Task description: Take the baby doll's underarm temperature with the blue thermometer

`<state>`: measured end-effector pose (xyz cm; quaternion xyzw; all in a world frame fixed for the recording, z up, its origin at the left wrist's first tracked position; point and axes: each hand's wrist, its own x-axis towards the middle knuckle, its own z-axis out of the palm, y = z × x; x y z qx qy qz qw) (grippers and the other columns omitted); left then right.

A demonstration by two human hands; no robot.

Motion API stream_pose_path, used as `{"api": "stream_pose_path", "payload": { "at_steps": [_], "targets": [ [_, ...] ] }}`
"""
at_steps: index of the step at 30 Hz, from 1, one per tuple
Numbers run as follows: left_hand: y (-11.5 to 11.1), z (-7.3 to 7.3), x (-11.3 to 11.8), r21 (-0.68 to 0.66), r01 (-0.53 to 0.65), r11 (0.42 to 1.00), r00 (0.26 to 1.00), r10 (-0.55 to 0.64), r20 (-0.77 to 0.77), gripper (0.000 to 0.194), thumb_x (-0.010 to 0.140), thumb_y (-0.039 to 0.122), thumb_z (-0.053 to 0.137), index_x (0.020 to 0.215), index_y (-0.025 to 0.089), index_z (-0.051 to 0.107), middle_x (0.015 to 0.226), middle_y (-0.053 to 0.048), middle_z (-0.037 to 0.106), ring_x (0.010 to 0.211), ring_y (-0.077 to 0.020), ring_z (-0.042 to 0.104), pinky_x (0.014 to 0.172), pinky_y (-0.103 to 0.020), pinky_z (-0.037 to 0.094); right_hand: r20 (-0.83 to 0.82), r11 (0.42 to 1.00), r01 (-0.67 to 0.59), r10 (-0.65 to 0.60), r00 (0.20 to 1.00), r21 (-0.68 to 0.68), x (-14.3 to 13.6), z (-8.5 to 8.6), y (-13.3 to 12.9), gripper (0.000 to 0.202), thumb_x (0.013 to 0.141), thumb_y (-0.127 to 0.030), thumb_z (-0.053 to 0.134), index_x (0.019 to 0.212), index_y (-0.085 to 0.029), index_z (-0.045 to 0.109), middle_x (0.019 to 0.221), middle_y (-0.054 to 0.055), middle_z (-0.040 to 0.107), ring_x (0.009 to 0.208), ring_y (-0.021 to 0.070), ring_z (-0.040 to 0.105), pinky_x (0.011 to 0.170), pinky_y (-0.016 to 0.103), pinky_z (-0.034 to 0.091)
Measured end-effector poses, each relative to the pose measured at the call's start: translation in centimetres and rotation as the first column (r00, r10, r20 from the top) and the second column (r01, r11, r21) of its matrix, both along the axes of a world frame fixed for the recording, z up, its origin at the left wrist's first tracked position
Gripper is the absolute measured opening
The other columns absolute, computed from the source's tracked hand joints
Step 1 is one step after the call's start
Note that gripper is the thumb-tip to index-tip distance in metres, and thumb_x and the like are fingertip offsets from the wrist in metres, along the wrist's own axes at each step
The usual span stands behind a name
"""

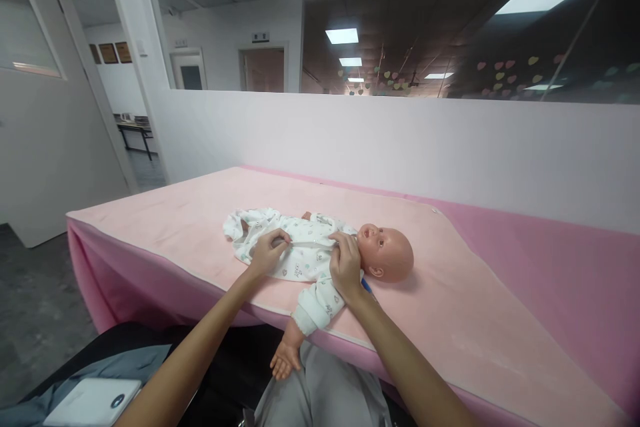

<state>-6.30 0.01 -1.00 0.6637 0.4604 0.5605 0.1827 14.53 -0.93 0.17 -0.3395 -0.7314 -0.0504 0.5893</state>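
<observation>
A baby doll (393, 255) lies on its back across the padded table top, head to the right and legs to the left. It wears a white printed baby romper (303, 263). My left hand (269, 252) pinches the front of the romper near the doll's belly. Close to the doll's neck, my right hand (346, 265) has its fingers closed on the romper's front edge. One doll arm (289, 350) hangs over the near edge of the table, its sleeve bunched above the wrist. A small blue item (367, 285) shows beside my right wrist, mostly hidden.
A light pink mat (500, 327) covers the table over a darker pink cloth (560, 253). Behind it stands a white wall (400, 140) with glass above. A door (45, 113) is at the left. A white phone (95, 401) lies at the lower left.
</observation>
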Motion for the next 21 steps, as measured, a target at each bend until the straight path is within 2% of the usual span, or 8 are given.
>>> {"api": "stream_pose_path", "payload": {
  "at_steps": [6, 12, 21],
  "targets": [
    [-0.07, 0.02, 0.07, 0.025, 0.007, 1.0, 1.0, -0.008, 0.007, 0.011, 0.065, 0.016, 0.048, 0.07, 0.018, 0.058, 0.076, -0.002, 0.063, 0.078, -0.018, 0.057, 0.072, -0.028, 0.043, 0.004, 1.0, 0.019, -0.019, 1.0, -0.008, 0.02, -0.11, 0.13, 0.028, 0.078, -0.007, 0.034, 0.093, -0.019, 0.055, 0.089, 0.006, 0.059, 0.086, 0.0199, 0.053, 0.076, 0.035, 0.043],
    [-0.12, 0.01, 0.08, 0.034, 0.011, 0.999, 1.0, -0.011, 0.009, 0.011, 0.066, 0.016, 0.049, 0.071, 0.018, 0.059, 0.077, -0.002, 0.064, 0.078, -0.0179, 0.058, 0.072, -0.028, 0.043, -0.045, 0.998, 0.065, -0.064, 0.997, 0.007, -0.21, -0.46, 0.58, 0.022, 0.084, -0.014, 0.038, 0.102, -0.019, 0.051, 0.091, 0.007, 0.059, 0.089, 0.0194, 0.055, 0.077, 0.035, 0.046],
    [-0.53, 0.46, 0.35, 0.04, -0.044, 0.998, 0.997, 0.046, -0.058, 0.015, 0.066, 0.017, 0.053, 0.076, 0.019, 0.064, 0.081, -0.003, 0.067, 0.08, -0.019, 0.06, 0.074, -0.029, 0.045, -0.084, 0.995, 0.096, -0.094, 0.992, 0.014, -0.33, -0.57, 0.75, 0.016, 0.084, -0.015, 0.04, 0.095, -0.019, 0.051, 0.089, 0.006, 0.058, 0.086, 0.0189, 0.055, 0.075, 0.035, 0.047]
  ]
}}
